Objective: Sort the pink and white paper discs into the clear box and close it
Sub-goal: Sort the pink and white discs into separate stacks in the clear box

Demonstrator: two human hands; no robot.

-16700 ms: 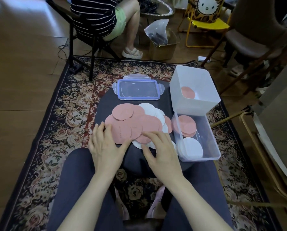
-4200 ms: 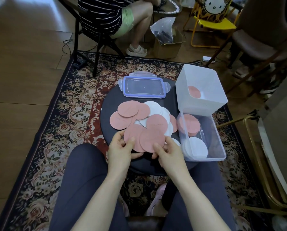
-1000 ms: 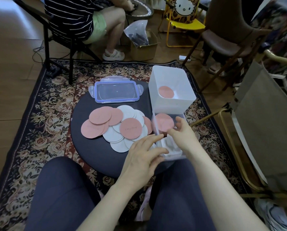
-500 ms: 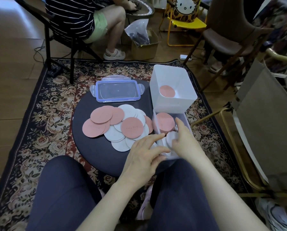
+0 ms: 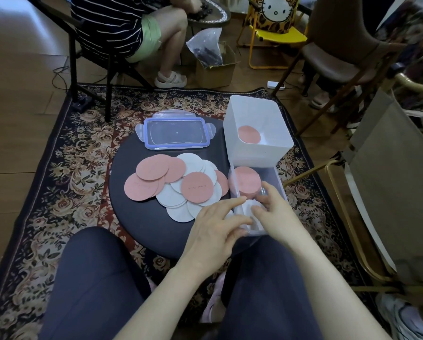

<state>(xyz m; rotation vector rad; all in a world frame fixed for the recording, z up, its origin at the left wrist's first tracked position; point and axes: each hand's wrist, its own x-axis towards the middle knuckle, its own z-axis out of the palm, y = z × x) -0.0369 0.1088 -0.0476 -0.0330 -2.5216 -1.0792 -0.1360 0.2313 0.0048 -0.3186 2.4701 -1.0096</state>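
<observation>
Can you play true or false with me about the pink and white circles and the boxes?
1. The clear rectangular lid with the blue rim is snapped onto the clear plastic box. False: it lies apart on the round dark stool top, and the box is open.
2. One pink paper disc lies in the white square tub. True.
3. All the paper discs are already in the clear box. False: a pile of pink and white paper discs is on the stool.
4. The right hand reaches into the clear box. True.
5. The left hand is by the box's near end. True.
</observation>
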